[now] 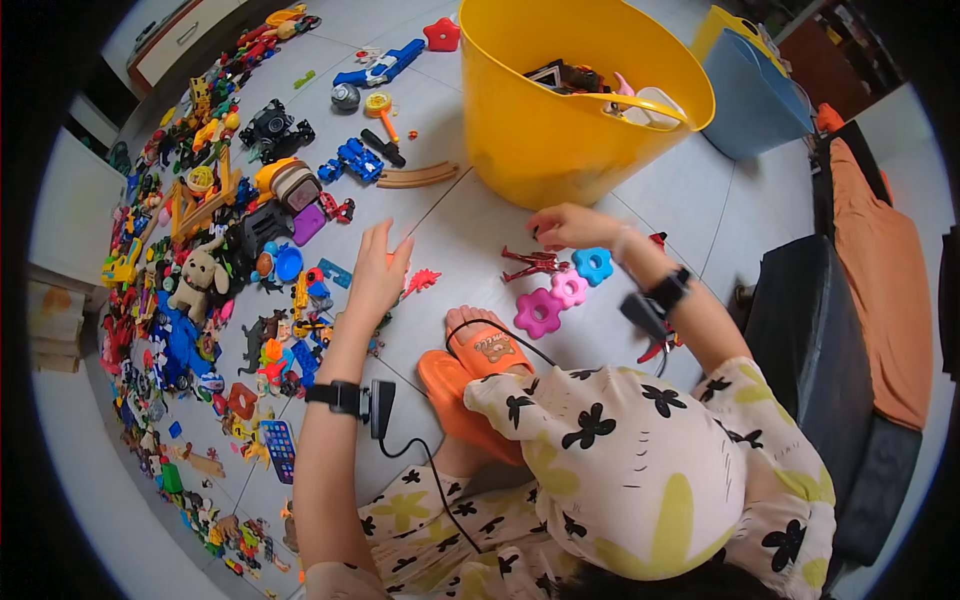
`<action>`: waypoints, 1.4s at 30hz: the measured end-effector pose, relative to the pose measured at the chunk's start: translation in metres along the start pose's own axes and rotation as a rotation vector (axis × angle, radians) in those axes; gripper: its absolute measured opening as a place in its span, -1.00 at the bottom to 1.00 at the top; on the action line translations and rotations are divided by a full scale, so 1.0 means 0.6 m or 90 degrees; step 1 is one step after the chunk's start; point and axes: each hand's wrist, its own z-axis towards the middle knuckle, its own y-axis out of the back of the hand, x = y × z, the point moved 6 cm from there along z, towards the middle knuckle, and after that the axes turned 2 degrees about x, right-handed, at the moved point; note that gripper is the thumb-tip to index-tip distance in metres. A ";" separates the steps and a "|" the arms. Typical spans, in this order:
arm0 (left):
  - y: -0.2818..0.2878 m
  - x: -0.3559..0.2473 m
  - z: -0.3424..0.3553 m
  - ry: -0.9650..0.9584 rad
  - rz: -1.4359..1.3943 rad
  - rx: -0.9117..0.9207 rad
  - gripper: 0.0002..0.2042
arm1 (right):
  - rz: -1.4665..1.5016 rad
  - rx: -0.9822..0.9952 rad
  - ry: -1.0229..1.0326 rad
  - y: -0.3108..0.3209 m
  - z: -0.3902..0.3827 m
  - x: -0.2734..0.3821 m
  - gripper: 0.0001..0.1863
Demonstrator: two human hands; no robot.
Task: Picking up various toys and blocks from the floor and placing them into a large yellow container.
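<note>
My left hand [378,272] hovers over the floor with thumb and fingers apart; a small reddish patch shows between them. Beside it is a red toy dinosaur [423,282], partly covered by the hand. My right hand [578,227] is in front of the yellow tub, fingers curled in a pinch. A small dark bit shows at its fingertips, too small to name. Just below lies a red toy figure [530,264]. Near it are a blue gear-shaped toy [592,265], a light pink one [569,289] and a magenta one [538,313].
A large yellow tub [560,140] with toys inside stands ahead; a blue tub [752,95] is behind it. Toys cover the floor at left, including a plush dog [199,278] and blue toy gun [380,65]. A black seat [805,370] stands at right. Cords hang from my wrist devices.
</note>
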 end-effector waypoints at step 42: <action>-0.122 0.155 0.004 -0.041 0.396 0.362 -0.51 | -0.047 -0.658 -0.059 0.211 0.511 0.171 -0.59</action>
